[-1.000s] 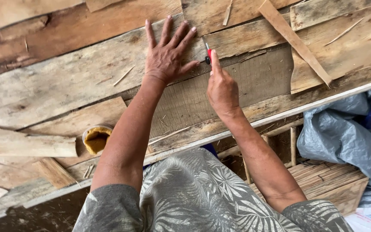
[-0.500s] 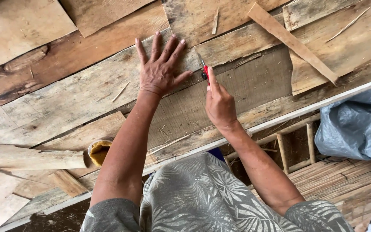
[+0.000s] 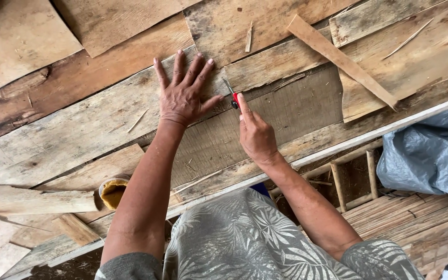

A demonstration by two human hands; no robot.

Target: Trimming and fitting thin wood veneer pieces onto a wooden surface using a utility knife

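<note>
Head view: left hand (image 3: 185, 98) lies flat, palm down, on a grey weathered plank (image 3: 79, 135) of the workbench, all 5 fingers spread apart and pressing. Right hand (image 3: 255, 136) is curled shut around a small knife (image 3: 231, 94) with a red handle; the index finger runs along the top of the handle, the other fingers wrap it. Knife sits just right of the left thumb, near it but not touching as far as I can tell. Blade tip rests at the seam where the plank meets a darker sheet of thin wood (image 3: 281, 116). Long axis of the knife runs from lower right to upper left, roughly in line with the right forearm; the point faces away from the person, toward the far planks. Judgement: a clean cut here calls for steady downward pressure from the flat hand, a shallow blade angle, and the left thumb kept clear of the blade path. Also present: a loose wooden strip (image 3: 340, 59) lying diagonally at upper right, a small pot of brownish paste (image 3: 112, 192) at the bench's near edge, grey plastic sheeting (image 3: 426, 155) at right.
</note>
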